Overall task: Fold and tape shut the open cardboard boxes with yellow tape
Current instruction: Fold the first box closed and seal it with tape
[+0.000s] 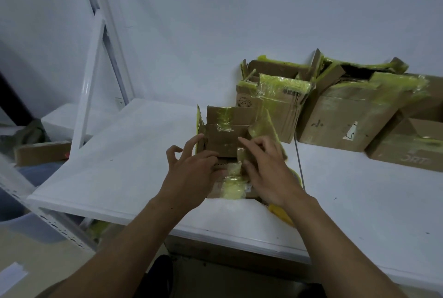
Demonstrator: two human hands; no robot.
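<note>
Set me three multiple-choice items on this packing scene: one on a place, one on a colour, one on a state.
1. Where does the nearest small brown cardboard box stand?
A. on the white table
B. on the floor
C. on top of another box

2. What colour is the tape stuck on it?
A. red
B. yellow
C. blue

3. How are its top flaps?
A. all taped down flat
B. partly open, side flaps raised
C. cut off

Answers: 1 A, its base sits on the tabletop near the front edge. 2 B, a yellow patch covers its front side and more yellow shows on the flaps. 3 B, the left flap and the right flap stand up above the box.
</note>
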